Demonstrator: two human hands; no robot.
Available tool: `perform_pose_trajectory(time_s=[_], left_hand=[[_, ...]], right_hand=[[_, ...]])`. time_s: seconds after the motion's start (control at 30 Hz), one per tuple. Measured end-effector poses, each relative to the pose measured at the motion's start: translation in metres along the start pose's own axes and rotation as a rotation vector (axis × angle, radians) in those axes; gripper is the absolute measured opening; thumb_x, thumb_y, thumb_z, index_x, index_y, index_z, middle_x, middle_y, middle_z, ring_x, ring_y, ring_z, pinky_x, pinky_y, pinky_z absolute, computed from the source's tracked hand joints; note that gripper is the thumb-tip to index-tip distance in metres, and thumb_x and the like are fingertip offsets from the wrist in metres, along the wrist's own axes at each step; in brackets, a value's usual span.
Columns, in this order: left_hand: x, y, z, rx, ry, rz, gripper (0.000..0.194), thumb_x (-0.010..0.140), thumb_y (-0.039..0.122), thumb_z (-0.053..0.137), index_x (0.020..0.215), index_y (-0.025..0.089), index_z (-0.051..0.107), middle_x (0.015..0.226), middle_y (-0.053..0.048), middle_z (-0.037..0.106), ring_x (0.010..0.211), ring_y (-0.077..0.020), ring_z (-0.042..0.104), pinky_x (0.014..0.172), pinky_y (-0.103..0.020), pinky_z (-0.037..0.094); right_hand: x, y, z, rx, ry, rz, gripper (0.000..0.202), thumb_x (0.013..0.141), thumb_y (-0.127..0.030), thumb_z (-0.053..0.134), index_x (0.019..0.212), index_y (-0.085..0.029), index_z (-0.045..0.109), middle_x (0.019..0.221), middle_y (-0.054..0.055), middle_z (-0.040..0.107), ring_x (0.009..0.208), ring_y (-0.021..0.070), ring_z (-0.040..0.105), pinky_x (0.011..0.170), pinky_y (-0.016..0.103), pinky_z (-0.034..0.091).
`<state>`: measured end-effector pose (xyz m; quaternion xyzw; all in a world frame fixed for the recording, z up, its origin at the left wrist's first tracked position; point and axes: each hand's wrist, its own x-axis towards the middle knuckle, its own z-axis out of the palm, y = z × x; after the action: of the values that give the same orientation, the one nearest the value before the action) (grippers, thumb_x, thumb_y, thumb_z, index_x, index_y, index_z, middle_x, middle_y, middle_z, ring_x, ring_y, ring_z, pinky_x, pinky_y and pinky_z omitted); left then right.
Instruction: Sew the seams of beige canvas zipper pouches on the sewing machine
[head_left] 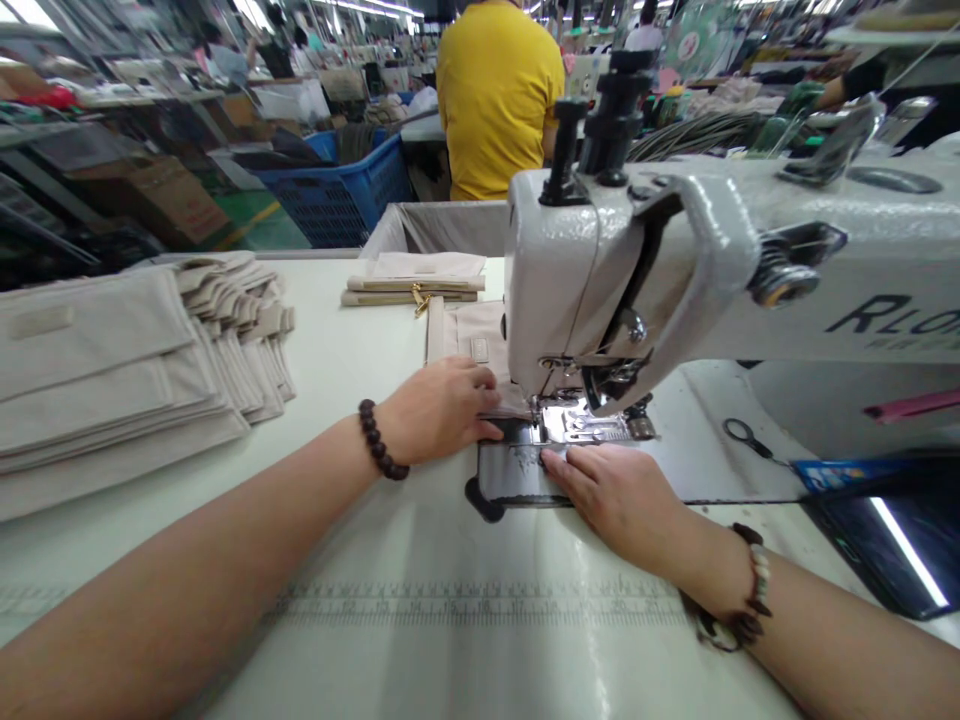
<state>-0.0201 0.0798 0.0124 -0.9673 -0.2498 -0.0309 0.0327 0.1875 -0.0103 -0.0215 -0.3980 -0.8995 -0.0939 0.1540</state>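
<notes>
A beige fabric piece (472, 325) with a small stitched label lies left of the sewing machine's (630, 270) head, its near edge running toward the needle. At that edge my left hand (442, 410) is closed, thumb below and fingers curled over the cloth. My right hand (619, 495) rests on the metal plate (517, 475) in front of the lit presser foot area, fingers laid out flat and holding nothing. Behind the fabric lie folded beige pieces with a gold zipper (418, 297).
A stack of beige fabric pieces (97, 350) covers the table's left side. At right are a small black-handled ring tool (750, 440) and a dark-screened device (892, 540). Beyond the table are a blue crate (337, 190) and a person in a yellow shirt (499, 100).
</notes>
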Motion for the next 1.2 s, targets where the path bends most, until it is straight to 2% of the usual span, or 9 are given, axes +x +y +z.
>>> perform_pose_trajectory(time_s=[0.07,0.17,0.3,0.4,0.5,0.63,0.77,0.9,1.2], left_hand=[[-0.018,0.002,-0.012,0.003,-0.042,-0.041,0.043,0.079,0.046,0.051,0.101,0.010,0.056,0.094,-0.007,0.055,0.087,-0.0193,0.051,0.076,-0.033,0.044],[-0.041,0.035,-0.018,0.020,-0.078,-0.051,0.050,0.077,0.041,0.055,0.114,0.008,0.047,0.093,-0.009,0.054,0.076,-0.0197,0.052,0.064,-0.031,0.047],[-0.046,0.094,-0.010,0.038,0.088,0.078,0.023,0.082,0.013,0.044,0.102,0.002,0.049,0.081,-0.010,0.057,0.070,-0.0181,0.054,0.059,-0.029,0.047],[-0.039,0.114,-0.009,-0.025,0.155,0.048,0.019,0.084,0.010,0.039,0.099,0.005,0.049,0.083,-0.009,0.058,0.071,-0.0172,0.055,0.059,-0.028,0.049],[-0.036,0.114,-0.014,-0.074,0.218,-0.030,0.020,0.086,0.016,0.039,0.101,0.007,0.050,0.084,-0.008,0.059,0.073,-0.0174,0.056,0.062,-0.029,0.050],[-0.035,0.111,-0.017,0.001,0.168,-0.115,0.030,0.083,0.021,0.043,0.106,0.004,0.049,0.101,-0.013,0.057,0.088,-0.0237,0.054,0.074,-0.036,0.049],[-0.037,0.106,-0.011,0.046,0.231,0.019,0.027,0.080,0.007,0.038,0.103,0.004,0.052,0.108,-0.013,0.057,0.098,-0.0219,0.051,0.086,-0.033,0.043],[-0.038,0.099,-0.013,0.046,0.207,0.144,0.029,0.080,0.005,0.036,0.103,0.002,0.054,0.106,-0.014,0.058,0.095,-0.0212,0.052,0.084,-0.033,0.044],[-0.025,0.093,-0.006,-0.011,0.108,0.159,0.023,0.079,0.008,0.042,0.097,0.004,0.056,0.101,-0.012,0.061,0.090,-0.0190,0.055,0.082,-0.030,0.044]], right_hand=[[-0.001,0.001,-0.001,-0.001,-0.005,-0.004,0.034,0.092,-0.018,0.027,0.083,-0.012,0.059,0.057,0.000,0.049,0.048,0.0117,0.036,0.047,0.029,0.014],[-0.003,0.003,-0.007,0.049,0.005,-0.012,0.032,0.092,-0.022,0.029,0.084,-0.013,0.059,0.057,0.000,0.048,0.049,0.0120,0.037,0.047,0.028,0.018],[-0.008,0.003,-0.021,0.166,0.038,-0.098,0.041,0.091,-0.040,0.030,0.096,-0.010,0.057,0.063,0.003,0.052,0.055,0.0143,0.043,0.050,0.028,0.029],[-0.013,-0.002,-0.029,0.200,0.029,-0.177,0.061,0.085,-0.058,0.027,0.102,-0.006,0.054,0.070,0.007,0.055,0.063,0.0174,0.048,0.056,0.031,0.037],[-0.015,-0.007,-0.032,0.134,0.056,-0.203,0.050,0.086,-0.050,0.037,0.102,-0.005,0.053,0.080,0.009,0.058,0.069,0.0180,0.052,0.059,0.032,0.040],[-0.015,-0.012,-0.033,0.068,0.105,-0.231,0.028,0.087,-0.027,0.045,0.099,-0.004,0.053,0.078,0.009,0.060,0.071,0.0166,0.054,0.061,0.030,0.043],[-0.015,-0.013,-0.037,0.030,0.173,-0.287,0.024,0.085,-0.020,0.049,0.098,0.000,0.053,0.075,0.010,0.060,0.069,0.0173,0.055,0.059,0.031,0.043],[-0.016,-0.016,-0.040,0.053,0.179,-0.342,0.015,0.082,-0.010,0.047,0.090,-0.002,0.056,0.073,0.010,0.059,0.063,0.0163,0.052,0.054,0.031,0.039],[-0.015,-0.017,-0.031,0.146,0.043,-0.241,0.023,0.083,-0.007,0.036,0.069,-0.012,0.054,0.059,0.004,0.048,0.052,0.0161,0.037,0.049,0.031,0.024]])
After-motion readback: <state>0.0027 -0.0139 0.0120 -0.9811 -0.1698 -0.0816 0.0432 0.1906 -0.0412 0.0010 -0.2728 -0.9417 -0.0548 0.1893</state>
